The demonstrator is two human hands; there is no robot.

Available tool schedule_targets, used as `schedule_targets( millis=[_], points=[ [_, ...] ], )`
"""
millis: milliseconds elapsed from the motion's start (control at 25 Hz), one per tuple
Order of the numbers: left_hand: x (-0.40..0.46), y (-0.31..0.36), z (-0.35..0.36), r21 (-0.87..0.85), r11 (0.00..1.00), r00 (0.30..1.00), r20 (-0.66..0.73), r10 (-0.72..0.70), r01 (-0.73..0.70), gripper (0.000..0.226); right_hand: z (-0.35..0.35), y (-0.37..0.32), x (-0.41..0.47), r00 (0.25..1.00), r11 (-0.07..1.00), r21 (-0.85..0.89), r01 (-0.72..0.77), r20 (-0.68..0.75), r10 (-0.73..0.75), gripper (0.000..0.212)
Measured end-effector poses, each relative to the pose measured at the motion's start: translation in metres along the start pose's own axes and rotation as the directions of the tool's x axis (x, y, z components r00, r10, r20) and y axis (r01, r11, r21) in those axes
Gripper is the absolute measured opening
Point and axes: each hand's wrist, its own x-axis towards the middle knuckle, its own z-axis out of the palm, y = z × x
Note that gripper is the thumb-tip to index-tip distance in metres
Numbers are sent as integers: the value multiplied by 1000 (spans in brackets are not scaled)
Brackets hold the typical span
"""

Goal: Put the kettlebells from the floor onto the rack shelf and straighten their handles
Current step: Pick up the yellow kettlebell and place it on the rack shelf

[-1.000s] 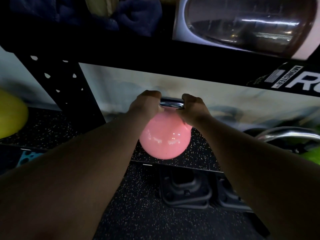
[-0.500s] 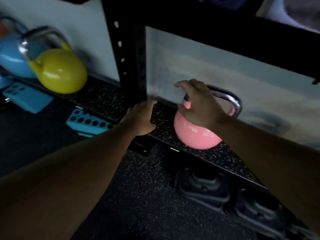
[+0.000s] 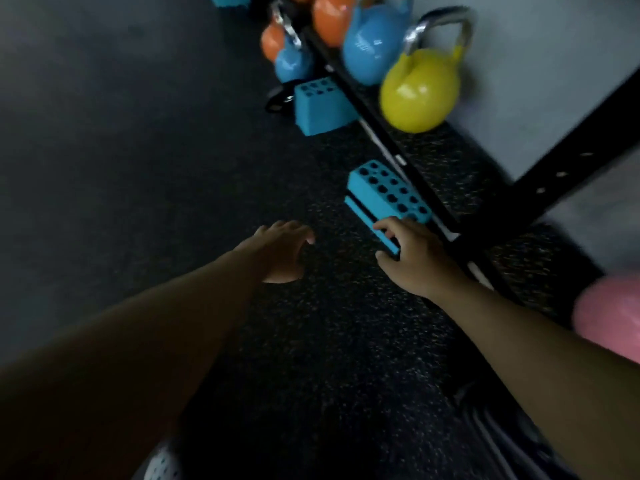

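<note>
Both hands are empty with fingers loose: I see my left hand [image 3: 282, 252] over the floor [image 3: 138, 150], my right hand [image 3: 414, 258] beside the blue block [image 3: 388, 197]

The rack shelf [image 3: 460, 174], a low black ledge with a speckled mat, runs diagonally up the right side. On it stands a yellow kettlebell [image 3: 419, 90] with its steel handle upright, and beyond that a blue kettlebell [image 3: 372, 50] and an orange one [image 3: 329, 19]. A pink kettlebell [image 3: 609, 317] sits on the shelf at its near end, partly cut off by the frame edge. On the floor just beside the shelf's front edge lie two blue perforated blocks [image 3: 389, 195]; farther along the floor stand a small blue kettlebell [image 3: 292, 64] and a small orange kettlebell [image 3: 272, 41]. The right hand [image 3: 414, 258] hovers over the nearer block's end, fingers loosely spread. The left hand [image 3: 280, 252] hangs empty above bare floor, away from the shelf.
</note>
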Motion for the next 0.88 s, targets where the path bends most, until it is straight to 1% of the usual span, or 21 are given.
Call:
schedule_targets(
  millis=[160, 240, 360, 440, 560, 640, 680, 720, 800, 840, 880],
  points=[
    [-91, -115, 24, -2, 984, 981, 69, -179, 180, 54, 95, -90, 29, 982, 991, 3, 136, 135, -135, 33],
    [-145, -173, 39, -29, 964, 958, 122, -259, 264, 53, 149, -145, 33, 963, 986, 18, 165, 214, -165, 32],
    [-229, -254, 68, -12, 925, 909, 193, -370, 380, 58, 228, -222, 30, 919, 978, 42, 204, 337, -206, 29],
    [-269, -292, 89, 10, 889, 861, 241, -447, 459, 65, 266, -255, 23, 899, 977, 66, 205, 382, -215, 25],
    [-318, -344, 134, 18, 797, 742, 352, -570, 604, 80, 336, -297, 19, 847, 972, 70, 224, 480, -229, 24],
    [-337, -366, 173, 12, 768, 690, 430, -582, 640, 89, 381, -315, 20, 794, 974, 49, 221, 571, -209, 30],
    [-342, -375, 192, 3, 771, 684, 459, -567, 637, 92, 405, -321, 21, 761, 974, 38, 224, 618, -199, 35],
    [-346, -380, 210, -16, 781, 693, 474, -544, 624, 93, 426, -325, 21, 725, 972, 24, 232, 662, -189, 41],
    [-349, -389, 244, -104, 797, 740, 459, -492, 595, 86, 464, -331, 19, 656, 966, -7, 260, 735, -172, 48],
    [-348, -391, 258, -173, 794, 769, 432, -471, 583, 79, 479, -333, 16, 634, 959, -11, 282, 753, -178, 43],
    [-346, -391, 271, -244, 784, 796, 399, -455, 570, 70, 492, -333, 13, 620, 952, -7, 307, 760, -194, 31]
  ],
)
